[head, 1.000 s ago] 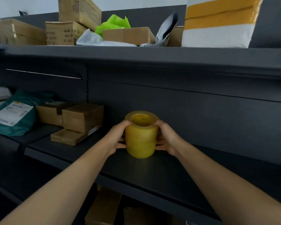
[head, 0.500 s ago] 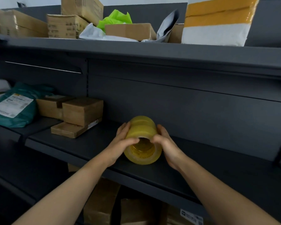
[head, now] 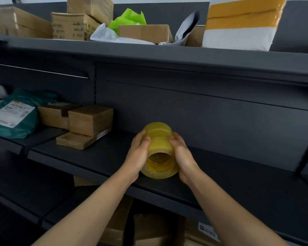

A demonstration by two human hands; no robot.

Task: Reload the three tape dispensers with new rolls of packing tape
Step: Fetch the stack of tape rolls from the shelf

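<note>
A stack of yellowish clear packing tape rolls (head: 159,144), wrapped together, lies on its side on the dark middle shelf (head: 100,157), its open core facing me. My left hand (head: 138,153) grips its left side, thumb on top. My right hand (head: 182,155) grips its right side, fingers curled around the stack. No tape dispenser is in view.
Brown cardboard boxes (head: 89,121) and a teal mailer bag (head: 14,114) sit on the shelf to the left. The upper shelf (head: 167,55) overhangs, loaded with boxes, a green bag (head: 127,19) and a white-and-yellow parcel (head: 242,23). More boxes (head: 149,229) stand below.
The tape stack stood upright a second ago. Both hands have tipped it toward me, and now it lies on its side with the core facing me.
</note>
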